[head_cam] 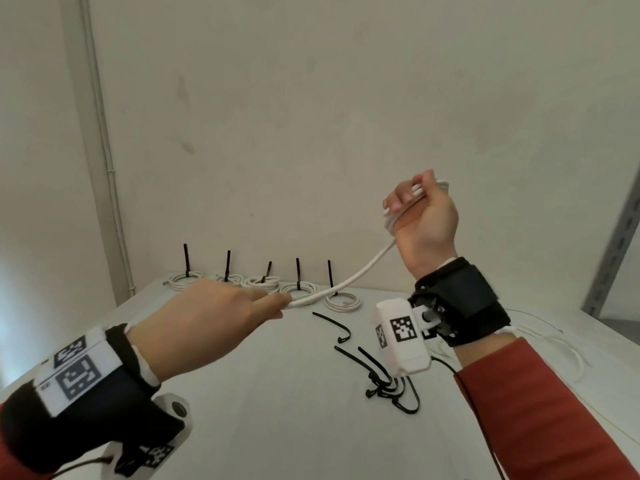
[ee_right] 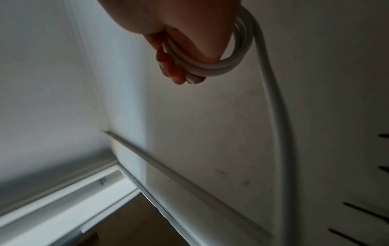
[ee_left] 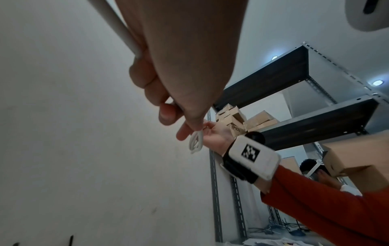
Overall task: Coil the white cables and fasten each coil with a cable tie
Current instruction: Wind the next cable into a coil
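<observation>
Above the middle of the counter (head_cam: 277,427), the right hand (head_cam: 427,220) is holding up several loops of a white cable (head_cam: 360,273), its fingers (head_cam: 401,199) curling closed round the bundle. From there the cable is sloping down toward the left edge, where the left hand (head_cam: 204,317) is gripping its lower stretch. The head view is hiding that grip behind the back of the hand. The left wrist view is showing it from underneath, with the fingers (ee_left: 166,114) curling round the cable and the thumb pressing it against them. The right wrist view is giving the closest look at the loops (ee_right: 238,56), which are wrapping round the palm, and at the cut end (ee_right: 194,80) poking out beside the fingertips. Only the head view is taking in the counter. A row of fastened coils (head_cam: 299,289) is lying along its far edge, each with a black tie standing up. Loose cable ties (head_cam: 381,372) are lying near the middle under the right wrist, and more uncoiled white cables (head_cam: 575,355) are trailing by the right edge. Only the left wrist view is showing a metal rack (ee_left: 294,79) with cardboard boxes (ee_left: 231,119) behind the right arm.
</observation>
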The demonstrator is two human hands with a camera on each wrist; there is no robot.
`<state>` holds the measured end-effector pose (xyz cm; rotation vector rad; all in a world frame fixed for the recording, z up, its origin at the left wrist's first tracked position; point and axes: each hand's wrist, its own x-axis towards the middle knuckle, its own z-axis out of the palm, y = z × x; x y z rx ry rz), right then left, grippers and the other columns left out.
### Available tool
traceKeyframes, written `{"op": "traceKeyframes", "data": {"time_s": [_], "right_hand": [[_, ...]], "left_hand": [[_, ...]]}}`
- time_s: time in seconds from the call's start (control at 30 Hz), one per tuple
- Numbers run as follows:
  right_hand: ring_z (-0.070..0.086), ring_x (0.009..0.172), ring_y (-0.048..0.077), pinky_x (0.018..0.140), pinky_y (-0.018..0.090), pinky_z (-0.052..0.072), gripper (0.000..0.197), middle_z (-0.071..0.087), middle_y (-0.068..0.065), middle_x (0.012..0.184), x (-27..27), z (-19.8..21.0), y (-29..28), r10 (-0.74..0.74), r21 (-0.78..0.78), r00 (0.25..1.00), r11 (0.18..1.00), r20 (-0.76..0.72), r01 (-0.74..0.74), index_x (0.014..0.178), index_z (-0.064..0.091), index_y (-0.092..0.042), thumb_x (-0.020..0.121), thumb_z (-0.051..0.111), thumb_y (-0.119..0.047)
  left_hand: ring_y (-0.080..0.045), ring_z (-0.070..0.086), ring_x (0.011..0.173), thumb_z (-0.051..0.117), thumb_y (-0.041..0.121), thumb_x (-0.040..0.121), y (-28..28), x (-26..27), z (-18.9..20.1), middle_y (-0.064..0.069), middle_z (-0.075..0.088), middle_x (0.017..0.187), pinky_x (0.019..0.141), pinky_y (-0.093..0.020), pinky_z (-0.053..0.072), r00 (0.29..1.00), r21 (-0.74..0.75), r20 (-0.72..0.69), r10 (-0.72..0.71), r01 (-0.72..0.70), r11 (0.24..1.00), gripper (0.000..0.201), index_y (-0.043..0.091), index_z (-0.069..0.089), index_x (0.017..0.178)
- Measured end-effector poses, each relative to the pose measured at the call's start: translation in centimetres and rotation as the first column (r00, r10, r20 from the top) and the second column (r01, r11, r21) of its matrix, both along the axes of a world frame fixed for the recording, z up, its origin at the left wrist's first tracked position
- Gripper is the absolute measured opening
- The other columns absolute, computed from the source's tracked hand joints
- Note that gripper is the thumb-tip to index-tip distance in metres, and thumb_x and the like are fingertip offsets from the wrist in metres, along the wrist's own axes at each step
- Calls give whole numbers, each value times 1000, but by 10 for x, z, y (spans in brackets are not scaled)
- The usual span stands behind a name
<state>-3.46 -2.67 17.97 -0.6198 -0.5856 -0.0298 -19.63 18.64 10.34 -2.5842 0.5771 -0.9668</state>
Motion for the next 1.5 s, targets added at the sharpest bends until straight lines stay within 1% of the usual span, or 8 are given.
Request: {"op": "traceKeyframes", "data": {"time_s": [0.2, 0.4, 0.5, 0.7, 0.83, 0.97, 1.1, 1.5], "right_hand": [[54, 43, 20, 47, 27, 47, 32, 59, 8, 54, -11, -27, 12, -87, -565, 964, 796, 251, 218, 73, 46, -7, 103, 35, -13], [63, 57, 21, 65, 36, 51, 28, 71, 7, 74, -33, -51, 16, 223, -836, 806, 177, 548, 520, 89, 50, -3, 102, 37, -23], [49, 47, 10, 58, 33, 46, 32, 62, 0, 61, -43, -60, 19, 353, -817, 756, 43, 551, 575, 81, 44, -14, 103, 33, -33], [33, 42, 9, 45, 16, 30, 65, 38, -6, 48, -57, -59, 15, 420, -905, 802, 185, 424, 382, 64, 48, -12, 90, 11, -59], [19, 33, 7, 38, 17, 14, 68, 31, -10, 40, -50, -52, 7, 550, -949, 829, 302, 101, -85, 55, 45, -18, 90, 18, -69], [14, 33, 11, 40, 28, 11, 55, 24, -11, 36, -34, -48, -7, 771, -787, 635, 367, -41, -496, 57, 43, -23, 85, 42, -70], [13, 31, 13, 42, 30, 13, 49, 19, -6, 38, -26, -46, -18, 894, -565, 448, 372, 4, -736, 65, 35, -18, 98, 28, -53], [20, 35, 20, 51, 33, 25, 46, 29, 4, 42, -10, -29, -30, 789, 10, 547, 567, 280, -823, 70, 47, -6, 98, 30, -38]], "left_hand": [[-24, 51, 38, 60, 22, 85, 13, -4, 17, 5, 62, 69, 37, -20, 23, 997, 28, 55, 55, -57, 998, 21, 24, 56, 105], [-24, 54, 43, 38, 36, 90, 21, -1, 34, 4, 60, 68, 40, -16, 17, 996, 16, 71, 61, -62, 998, 28, 23, 62, 94], [-25, 56, 47, 34, 41, 93, 27, 5, 43, 2, 60, 70, 39, -21, 27, 995, -4, 94, 33, -32, 999, 37, 22, 66, 94], [-25, 54, 49, 25, 50, 97, 37, 20, 48, 3, 58, 71, 39, -23, 31, 994, -84, 100, -51, 59, 995, 48, 24, 65, 98], [-15, 53, 62, 24, 57, 97, 47, 34, 45, 5, 61, 76, 52, -33, 43, 986, -285, 42, -162, 167, 944, 47, 28, 61, 100], [-11, 47, 59, 32, 61, 93, 62, 43, 46, 4, 51, 59, 60, -24, 38, 983, -519, -5, -182, 153, 841, 43, 35, 65, 89], [-14, 44, 56, 37, 52, 92, 76, 46, 36, 9, 50, 62, 57, -23, 35, 984, -653, -74, -160, 73, 754, 25, 46, 61, 87], [-7, 43, 50, 31, 50, 92, 61, 59, -1, 18, 51, 62, 51, -13, 31, 982, -702, 59, -179, 168, 692, 28, 41, 56, 100]]}}
